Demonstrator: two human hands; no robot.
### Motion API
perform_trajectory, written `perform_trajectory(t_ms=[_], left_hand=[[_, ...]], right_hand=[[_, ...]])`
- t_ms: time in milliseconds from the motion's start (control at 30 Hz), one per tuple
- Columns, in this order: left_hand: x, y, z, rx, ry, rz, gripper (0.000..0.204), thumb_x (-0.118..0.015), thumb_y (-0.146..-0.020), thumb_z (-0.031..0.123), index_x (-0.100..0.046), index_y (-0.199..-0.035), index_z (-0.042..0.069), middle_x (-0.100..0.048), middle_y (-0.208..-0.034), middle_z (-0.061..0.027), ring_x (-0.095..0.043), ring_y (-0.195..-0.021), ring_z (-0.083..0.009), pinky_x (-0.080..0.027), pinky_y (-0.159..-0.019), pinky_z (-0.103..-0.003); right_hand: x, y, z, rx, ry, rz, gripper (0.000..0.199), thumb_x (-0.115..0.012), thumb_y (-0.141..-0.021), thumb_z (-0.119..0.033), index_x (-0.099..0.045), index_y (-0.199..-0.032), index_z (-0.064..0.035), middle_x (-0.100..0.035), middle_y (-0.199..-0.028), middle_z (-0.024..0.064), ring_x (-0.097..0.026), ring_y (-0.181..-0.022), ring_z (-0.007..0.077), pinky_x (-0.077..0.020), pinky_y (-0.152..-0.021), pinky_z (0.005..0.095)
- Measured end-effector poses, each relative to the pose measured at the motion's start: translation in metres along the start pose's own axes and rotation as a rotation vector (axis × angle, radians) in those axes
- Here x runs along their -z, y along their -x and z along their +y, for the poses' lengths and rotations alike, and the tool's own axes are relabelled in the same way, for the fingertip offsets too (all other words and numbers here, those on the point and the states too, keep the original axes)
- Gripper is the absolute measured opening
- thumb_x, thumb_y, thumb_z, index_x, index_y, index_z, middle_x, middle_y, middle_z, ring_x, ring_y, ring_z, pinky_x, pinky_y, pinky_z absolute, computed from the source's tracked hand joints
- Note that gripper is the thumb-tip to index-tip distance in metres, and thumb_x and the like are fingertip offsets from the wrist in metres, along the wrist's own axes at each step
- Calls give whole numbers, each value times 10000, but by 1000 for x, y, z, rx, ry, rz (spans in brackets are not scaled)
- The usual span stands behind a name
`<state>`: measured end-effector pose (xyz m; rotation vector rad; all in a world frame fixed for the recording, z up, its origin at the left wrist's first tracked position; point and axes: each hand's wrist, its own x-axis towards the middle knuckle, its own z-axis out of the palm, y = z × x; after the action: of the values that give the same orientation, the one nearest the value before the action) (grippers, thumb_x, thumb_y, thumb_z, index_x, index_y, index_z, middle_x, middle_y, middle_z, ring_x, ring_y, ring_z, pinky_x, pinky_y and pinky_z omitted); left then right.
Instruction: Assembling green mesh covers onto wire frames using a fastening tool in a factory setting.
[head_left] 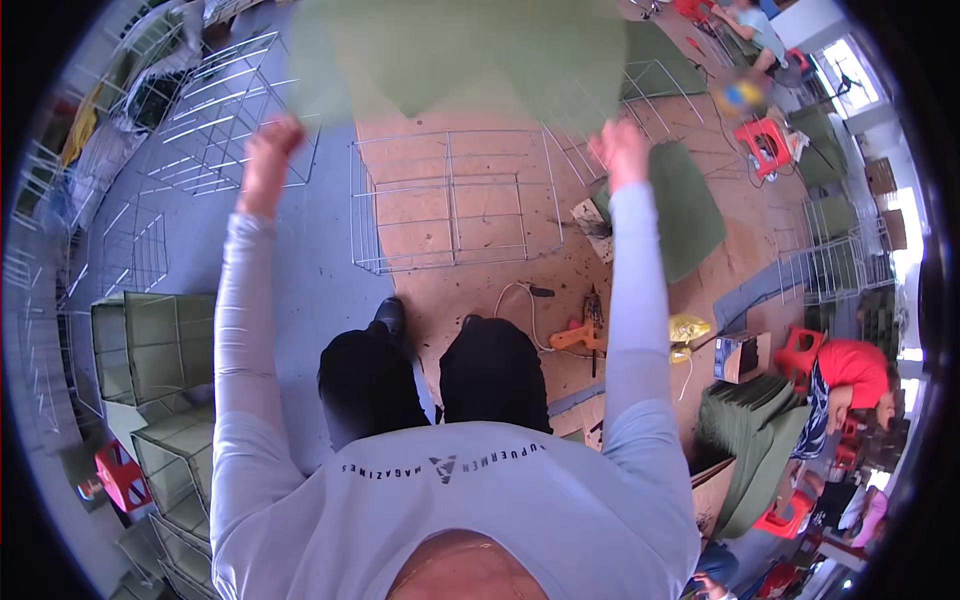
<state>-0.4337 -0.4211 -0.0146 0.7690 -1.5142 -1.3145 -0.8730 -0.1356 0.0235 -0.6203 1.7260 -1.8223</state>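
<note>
A large green fabric sheet (460, 60) is spread between my raised hands at the top of the view, blurred by motion. My left hand (268, 160) is closed at its near left corner; my right hand (622, 155) is closed at the near right corner. Beneath the sheet, a metal wire frame (452, 200) lies on brown cardboard (400, 225). An orange glue gun (573, 336) rests near my right knee, with a pale cord beside it. Another green sheet (690, 215) lies to the right of my right forearm.
Several wire frames (225, 110) stand on the grey floor at left. Green-covered frames (155, 345) are stacked at lower left. To the right are a pile of green sheets (750, 440), a small box (740, 357) and red stools (762, 145). A person in red (855, 375) sits beyond.
</note>
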Motion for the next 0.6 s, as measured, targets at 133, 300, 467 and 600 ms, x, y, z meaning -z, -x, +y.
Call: perform_trajectory(t_ms=[133, 300, 467, 600], left_hand=[[-35, 101, -49, 548, 287, 52, 47, -557, -832, 78, -575, -863, 49, -589, -790, -20, -571, -682, -112, -479, -632, -226], [-27, 142, -67, 616, 428, 108, 24, -551, -841, 75, -572, -831, 83, -596, -756, -11, -576, -667, -107, -473, -616, -203], [-20, 170, -79, 657, 395, 139, 23, -571, -831, 91, -572, -809, 96, -611, -758, -5, -588, -663, -104, -477, -608, -208], [-13, 196, -101, 726, 387, 108, 11, -581, -825, 113, -576, -828, 104, -617, -766, -7, -596, -672, -108, -484, -616, -218]], right_hand=[[49, 47, 119, -198, -169, 154, 153, -604, -814, -110, -523, -915, -29, -534, -718, 27, -546, -519, 133, -449, -451, 238], [54, 73, 146, -231, -194, 101, 165, -595, -827, -121, -522, -950, -39, -535, -752, 6, -530, -560, 117, -458, -499, 235], [57, 85, 164, -361, -125, 120, 254, -600, -823, -119, -507, -1042, -32, -550, -770, 13, -546, -551, 129, -457, -493, 239], [59, 92, 178, -349, -147, 135, 255, -611, -815, -121, -507, -1032, -39, -552, -752, 19, -542, -526, 134, -454, -481, 243]])
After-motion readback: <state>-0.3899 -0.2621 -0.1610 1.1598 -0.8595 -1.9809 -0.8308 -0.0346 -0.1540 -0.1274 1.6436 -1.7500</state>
